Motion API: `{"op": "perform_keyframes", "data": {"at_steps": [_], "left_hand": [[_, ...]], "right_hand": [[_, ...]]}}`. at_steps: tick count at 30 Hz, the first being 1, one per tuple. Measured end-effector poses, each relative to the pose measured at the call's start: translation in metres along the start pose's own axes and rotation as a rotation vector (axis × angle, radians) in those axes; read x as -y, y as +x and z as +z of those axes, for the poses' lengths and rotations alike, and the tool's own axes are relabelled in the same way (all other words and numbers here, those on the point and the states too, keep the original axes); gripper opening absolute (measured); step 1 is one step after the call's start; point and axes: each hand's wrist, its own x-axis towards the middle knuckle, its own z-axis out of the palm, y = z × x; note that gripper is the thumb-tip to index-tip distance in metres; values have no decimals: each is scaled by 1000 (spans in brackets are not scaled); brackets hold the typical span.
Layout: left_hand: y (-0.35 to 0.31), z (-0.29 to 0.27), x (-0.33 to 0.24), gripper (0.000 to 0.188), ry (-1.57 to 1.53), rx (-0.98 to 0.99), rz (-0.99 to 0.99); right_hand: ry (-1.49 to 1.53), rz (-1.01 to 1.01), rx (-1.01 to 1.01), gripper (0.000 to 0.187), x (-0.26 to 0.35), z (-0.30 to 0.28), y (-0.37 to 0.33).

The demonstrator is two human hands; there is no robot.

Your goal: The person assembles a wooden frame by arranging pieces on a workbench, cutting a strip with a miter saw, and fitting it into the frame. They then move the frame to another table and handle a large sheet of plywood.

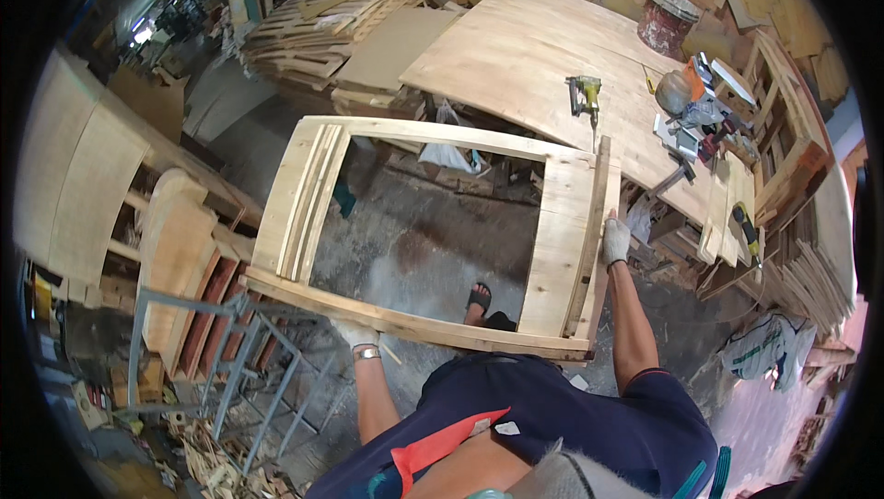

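Your gloved right hand point(616, 239) has its fingers bent in against the outer right side of a pale wooden frame point(552, 241), seemingly closed on that edge, though the frame masks their tips. Your gloved left hand point(354, 333) is tucked at the near long rail, left of its middle; its fingers are hidden, so how tightly they are curled cannot be told. The frame lies ahead of your left hand and leftward from your right, its long axis running side to side across your body, and the right hand is nearer a short end. Through the opening shows a sandalled foot point(479, 299). Beyond, a plywood-topped desk point(516, 52) bears a nail gun point(584, 96), a hammer point(672, 180) and a stained bucket point(666, 22).
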Motion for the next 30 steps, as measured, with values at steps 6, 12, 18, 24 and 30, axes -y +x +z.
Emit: {"op": "perform_keyframes", "data": {"at_steps": [6, 12, 18, 24, 30], "left_hand": [[68, 82, 0, 65, -10, -26, -57], [156, 141, 4, 57, -40, 40, -185], [231, 257, 20, 54, 113, 167, -197], [326, 381, 37, 58, 229, 211, -284], [439, 469, 63, 61, 271, 430, -428]], "right_hand": [[-8, 48, 0, 65, 49, 64, 64], [-177, 52, -94, 73, 67, 102, 104], [-230, 93, -246, 73, 60, 122, 131], [-208, 138, -388, 70, 73, 157, 135], [-66, 270, -627, 65, 109, 203, 100]]}}
